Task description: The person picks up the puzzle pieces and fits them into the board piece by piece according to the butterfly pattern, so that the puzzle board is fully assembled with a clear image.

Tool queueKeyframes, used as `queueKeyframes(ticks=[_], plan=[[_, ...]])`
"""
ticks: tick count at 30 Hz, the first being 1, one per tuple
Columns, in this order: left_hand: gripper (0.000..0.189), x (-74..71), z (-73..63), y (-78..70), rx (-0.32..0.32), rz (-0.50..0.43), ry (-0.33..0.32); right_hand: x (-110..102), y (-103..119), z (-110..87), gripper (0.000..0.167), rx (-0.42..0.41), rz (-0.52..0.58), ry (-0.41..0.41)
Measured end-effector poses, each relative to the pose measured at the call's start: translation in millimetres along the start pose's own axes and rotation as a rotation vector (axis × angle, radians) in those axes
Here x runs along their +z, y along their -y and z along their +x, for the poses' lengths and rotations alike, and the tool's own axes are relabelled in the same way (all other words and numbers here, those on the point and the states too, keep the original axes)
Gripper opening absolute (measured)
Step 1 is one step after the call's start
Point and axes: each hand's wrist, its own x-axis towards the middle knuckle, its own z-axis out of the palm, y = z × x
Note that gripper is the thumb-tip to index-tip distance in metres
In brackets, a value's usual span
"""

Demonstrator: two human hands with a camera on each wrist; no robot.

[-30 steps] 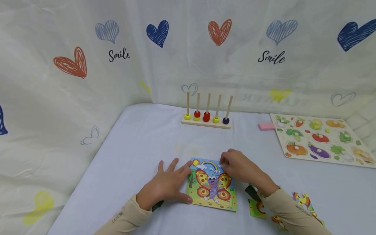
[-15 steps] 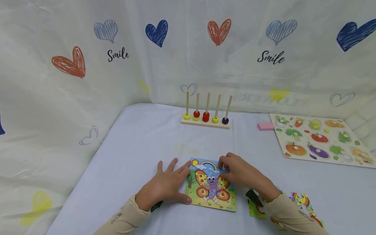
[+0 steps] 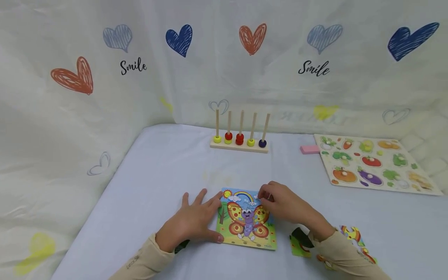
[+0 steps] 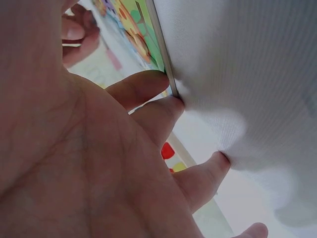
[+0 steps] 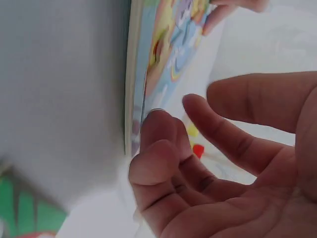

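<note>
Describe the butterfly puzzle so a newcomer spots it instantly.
On the white table, find the left hand and right hand. Between them lies the butterfly puzzle, a square board. Unlike the vegetable board farther back at right, it shows a butterfly under a rainbow.

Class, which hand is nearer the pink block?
Right. In the head view, the right hand, at the butterfly puzzle, is below and left of the pink block; the left hand is farther left and lower.

A pale sheet (image 3: 210, 74) printed with hearts (image 3: 252, 38) hangs behind a white-covered table (image 3: 164, 167).
</note>
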Motion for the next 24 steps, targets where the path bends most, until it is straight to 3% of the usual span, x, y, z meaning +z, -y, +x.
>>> queueKeyframes(ticks=[7,16,24], plan=[[0.094,-0.8,-3.3,4.2,-0.020,-0.030,0.006,-14,-11,-21.6,0.010,-0.012,0.058,-0.050],[0.106,-1.5,-2.7,3.6,-0.011,-0.021,0.008,-30,-34,-50.9,0.017,0.086,0.052,-0.049],[0.103,1.5,-1.5,-3.4,-0.009,0.040,-0.007,-33,-50,-66.8,0.027,0.159,-0.080,-0.008]])
